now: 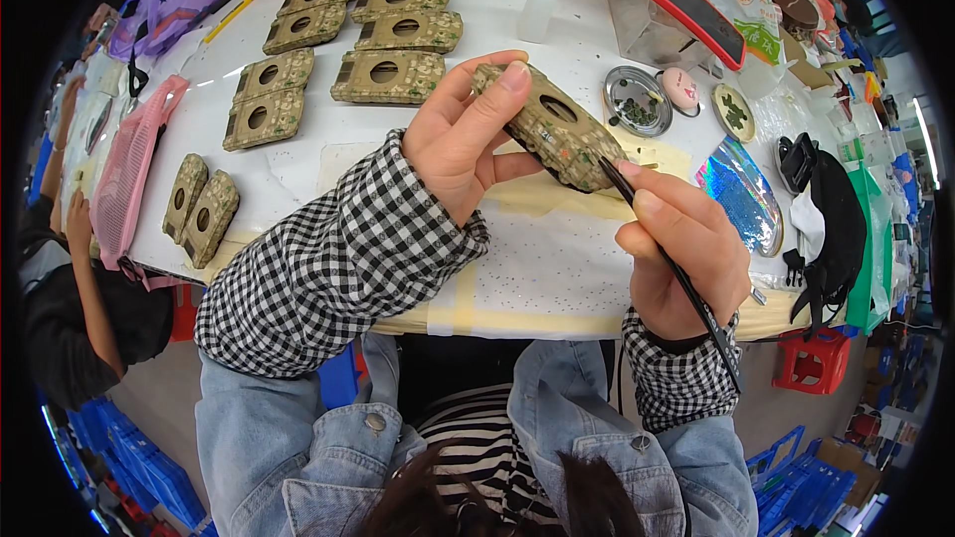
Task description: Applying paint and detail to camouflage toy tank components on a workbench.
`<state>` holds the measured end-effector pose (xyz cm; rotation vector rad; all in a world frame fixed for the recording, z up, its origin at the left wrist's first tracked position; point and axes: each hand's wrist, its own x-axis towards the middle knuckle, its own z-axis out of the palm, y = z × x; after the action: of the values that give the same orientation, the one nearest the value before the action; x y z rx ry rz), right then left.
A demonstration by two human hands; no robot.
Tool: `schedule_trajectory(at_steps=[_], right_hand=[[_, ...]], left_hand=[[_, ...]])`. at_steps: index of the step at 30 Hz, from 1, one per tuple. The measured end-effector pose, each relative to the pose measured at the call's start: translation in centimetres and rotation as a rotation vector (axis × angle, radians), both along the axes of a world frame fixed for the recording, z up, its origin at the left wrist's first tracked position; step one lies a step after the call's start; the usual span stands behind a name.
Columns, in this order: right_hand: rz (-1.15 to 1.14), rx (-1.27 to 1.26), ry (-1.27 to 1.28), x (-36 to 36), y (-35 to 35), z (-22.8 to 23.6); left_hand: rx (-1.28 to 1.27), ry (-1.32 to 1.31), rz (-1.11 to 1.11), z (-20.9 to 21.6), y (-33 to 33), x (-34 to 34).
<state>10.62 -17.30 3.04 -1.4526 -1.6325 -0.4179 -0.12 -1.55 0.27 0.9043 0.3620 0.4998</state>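
Observation:
My left hand (468, 134) grips a camouflage-patterned model tank hull (562, 129) by its far left end, thumb on top. The hull is tilted and has a round hole in its upper face. My right hand (686, 239) is closed around slim black tweezers (693, 296), their tips at the hull's near right end. Whether the tips hold a small part is too fine to make out. Several similar camouflage hulls (388, 75) lie in rows on the white table (557, 259), with a pair of hulls (211, 218) apart at the left.
Right of the held hull are a round metal dish (638, 101) of small dark green bits, a pink round case (680, 89) and a cream dish (733, 111). A red-framed phone (678, 6) leans behind them. A pink mesh bag (139, 169) lies left; another person sits beyond it.

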Motion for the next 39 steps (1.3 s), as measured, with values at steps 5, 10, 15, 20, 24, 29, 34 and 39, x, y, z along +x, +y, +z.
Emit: schedule_trajectory(at_steps=[5,10,15,20,24,29,34,39], right_hand=[[0.000,-0.008,-0.005,0.0,0.0,0.0],[-0.004,-0.006,0.002,0.0,-0.1,0.1],[0.000,-0.017,0.003,0.0,-0.1,0.1],[0.091,0.096,0.136,0.5,-0.2,-0.8],[0.084,0.162,0.223,0.6,-0.6,-0.3],[-0.014,0.159,0.232,0.8,-1.2,0.5],[-0.167,0.059,0.219,2.1,-1.9,1.0],[-0.368,-0.119,0.122,2.9,-1.8,0.7]], left_hand=[[0.006,-0.004,-0.004,-0.1,0.1,0.0],[0.009,-0.005,0.000,0.1,0.0,0.1],[0.012,-0.007,-0.006,0.0,0.0,0.0],[-0.004,-0.015,-0.022,0.0,0.0,0.0],[-0.051,-0.057,-0.086,-0.1,0.4,-0.1],[-0.161,-0.025,-0.134,0.0,0.5,0.1],[-0.206,-0.015,-0.155,0.0,0.6,0.1],[-0.201,-0.006,-0.154,-0.1,0.6,0.1]])
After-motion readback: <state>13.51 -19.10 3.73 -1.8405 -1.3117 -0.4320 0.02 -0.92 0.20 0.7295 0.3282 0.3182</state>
